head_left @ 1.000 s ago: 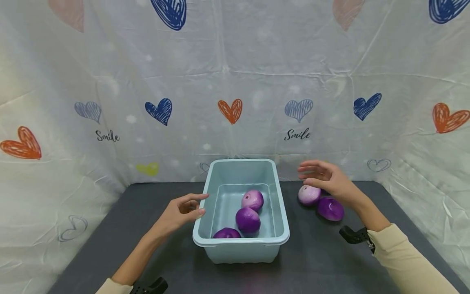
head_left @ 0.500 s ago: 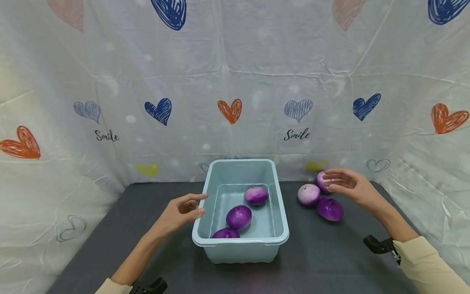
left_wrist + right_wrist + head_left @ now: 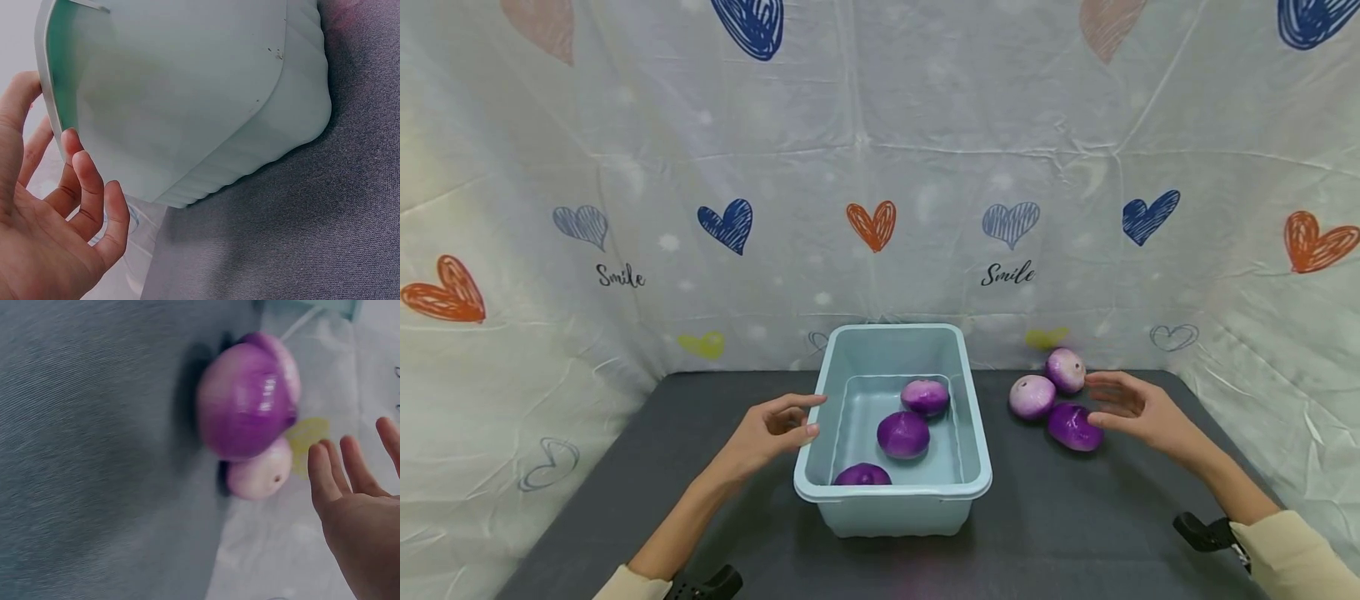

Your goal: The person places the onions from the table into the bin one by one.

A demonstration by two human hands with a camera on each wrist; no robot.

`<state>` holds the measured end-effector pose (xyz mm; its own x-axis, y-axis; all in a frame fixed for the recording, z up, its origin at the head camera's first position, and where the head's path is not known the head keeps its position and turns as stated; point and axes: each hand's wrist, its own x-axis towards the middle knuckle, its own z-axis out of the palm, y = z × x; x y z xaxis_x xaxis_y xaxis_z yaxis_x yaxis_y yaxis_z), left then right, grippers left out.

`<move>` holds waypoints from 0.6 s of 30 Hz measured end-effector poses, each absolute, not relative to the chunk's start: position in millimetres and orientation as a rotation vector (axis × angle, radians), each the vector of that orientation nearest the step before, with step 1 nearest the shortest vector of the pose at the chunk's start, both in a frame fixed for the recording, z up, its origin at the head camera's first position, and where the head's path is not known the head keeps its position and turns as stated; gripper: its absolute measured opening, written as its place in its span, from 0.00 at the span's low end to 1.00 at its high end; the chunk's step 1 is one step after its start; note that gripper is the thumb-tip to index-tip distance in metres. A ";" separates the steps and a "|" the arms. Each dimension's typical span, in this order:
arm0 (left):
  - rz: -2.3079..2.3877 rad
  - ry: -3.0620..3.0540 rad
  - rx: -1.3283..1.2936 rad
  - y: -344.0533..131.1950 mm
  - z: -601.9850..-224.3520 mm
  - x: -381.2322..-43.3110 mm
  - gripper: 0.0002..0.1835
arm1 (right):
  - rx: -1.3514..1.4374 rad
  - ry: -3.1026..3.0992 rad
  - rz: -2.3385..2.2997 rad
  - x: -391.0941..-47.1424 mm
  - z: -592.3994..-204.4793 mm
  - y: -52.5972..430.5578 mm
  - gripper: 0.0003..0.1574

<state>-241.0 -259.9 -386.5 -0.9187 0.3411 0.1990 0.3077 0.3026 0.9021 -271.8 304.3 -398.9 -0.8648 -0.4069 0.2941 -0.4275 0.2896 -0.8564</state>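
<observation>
Where the right hand (image 3: 1138, 410) is hovering, head view: dark onion (image 3: 1075, 427) is lying nearest, toward eight o'clock; pale onion (image 3: 1032, 397) is crowding its ten, back onion (image 3: 1065, 370) its twelve; tabletop (image 3: 1075, 525) is stretching at six.
Bin (image 3: 181, 94), left wrist view: left hand (image 3: 53, 219) is meeting the rim, loosely parted, gripping nothing.
Right fingers (image 3: 322, 472), right wrist view: spreading wide, holding nothing; dark onion is sitting apart at ten.

The bare left forearm (image 3: 692, 521) slants up and inward from a cream-coloured fabric cuff (image 3: 631, 585), its bare left hand (image 3: 775, 427) stretching the index finger forward above the thumb, the other fingers loosely bent. The bare right forearm (image 3: 1225, 479) angles inward from another cream-coloured fabric cuff (image 3: 1292, 542) to the bare right hand (image 3: 1138, 408), whose fingers curve gently, thumb apart below them.
</observation>
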 end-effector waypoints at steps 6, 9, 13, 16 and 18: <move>1.724 2.513 0.623 -260.2 -386.2 -240.8 0.24 | 0.750 -2.593 1.587 -269.5 -415.3 303.9 0.41; 1.723 2.511 0.622 -260.3 -386.1 -240.8 0.24 | 0.722 -2.623 1.565 -270.3 -423.0 301.6 0.44; 1.729 2.504 0.617 -260.4 -385.9 -240.6 0.24 | 0.679 -2.635 1.583 -272.3 -430.2 298.1 0.47; 1.732 2.499 0.616 -260.1 -385.8 -240.7 0.24 | 0.644 -2.649 1.591 -273.7 -433.5 296.2 0.47; 1.730 2.501 0.620 -259.7 -385.9 -241.2 0.24 | 0.618 -2.661 1.590 -274.8 -434.9 295.2 0.47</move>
<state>-241.2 -259.7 -385.9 -0.9194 0.3434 0.1919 0.3008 0.2990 0.9056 -274.8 295.2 -434.9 -0.9235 -0.3386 0.1804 -0.3192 0.4174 -0.8508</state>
